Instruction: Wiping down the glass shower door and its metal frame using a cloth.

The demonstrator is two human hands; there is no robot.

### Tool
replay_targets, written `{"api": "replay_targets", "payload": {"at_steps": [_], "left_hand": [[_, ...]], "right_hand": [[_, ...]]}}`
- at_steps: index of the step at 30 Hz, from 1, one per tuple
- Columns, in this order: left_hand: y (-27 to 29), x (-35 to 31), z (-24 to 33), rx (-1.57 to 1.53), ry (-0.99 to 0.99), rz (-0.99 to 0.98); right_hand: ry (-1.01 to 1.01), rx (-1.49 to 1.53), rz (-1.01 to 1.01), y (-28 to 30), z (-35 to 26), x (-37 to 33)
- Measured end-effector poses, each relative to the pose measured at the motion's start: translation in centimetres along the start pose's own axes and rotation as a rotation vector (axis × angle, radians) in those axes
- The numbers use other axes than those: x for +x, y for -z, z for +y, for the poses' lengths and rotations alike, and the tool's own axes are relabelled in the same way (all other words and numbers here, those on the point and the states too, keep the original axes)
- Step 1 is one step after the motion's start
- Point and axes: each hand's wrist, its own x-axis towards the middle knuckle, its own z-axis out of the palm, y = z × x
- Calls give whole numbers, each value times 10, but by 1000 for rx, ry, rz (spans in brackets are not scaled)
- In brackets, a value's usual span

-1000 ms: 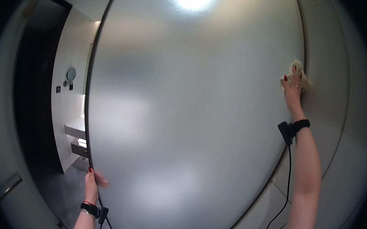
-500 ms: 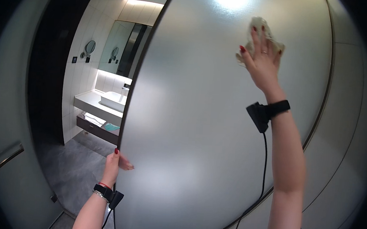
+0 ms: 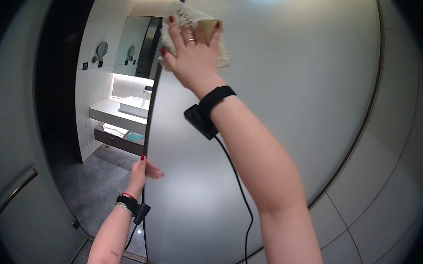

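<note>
A large frosted glass panel [image 3: 292, 103] with a dark edge strip stands upright before me. Against its upper left part, my right hand [image 3: 196, 62] holds a cream fringed cloth [image 3: 190, 14], pressed flat under spread fingers. One corner of the cloth is folded over near the outer fingers, and its left side reaches the panel's edge. Lower down, my left hand [image 3: 139, 176] grips that same edge, thumb in front and the other fingers showing blurred through the glass. Each wrist wears a black strap with a small black device; a cable trails from each.
Beyond the panel's left edge lies a bathroom with a white basin [image 3: 135, 106] on a counter, a wall mirror [image 3: 129, 43] and a round mirror [image 3: 102, 49]. Folded white towels [image 3: 114, 130] sit on the shelf below. A glass door with a metal handle [image 3: 16, 192] stands at left.
My right hand has swept left across the glass with the cloth, from the upper right to the panel's left edge. My left hand keeps its grip on the edge; the view has shifted slightly.
</note>
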Motion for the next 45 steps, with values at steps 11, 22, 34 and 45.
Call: {"api": "replay_targets", "payload": {"at_steps": [11, 22, 34, 45], "left_hand": [[-2, -2, 0, 32, 21, 37], [2, -4, -10, 80, -19, 166], [-1, -2, -10, 41, -3, 205], [-12, -5, -3, -23, -4, 175]], "right_hand": [[-28, -110, -91, 38, 116, -66], [-243, -203, 125, 75, 306, -184], [-597, 57, 140, 99, 369, -303], [-258, -199, 58, 59, 219, -174]]}}
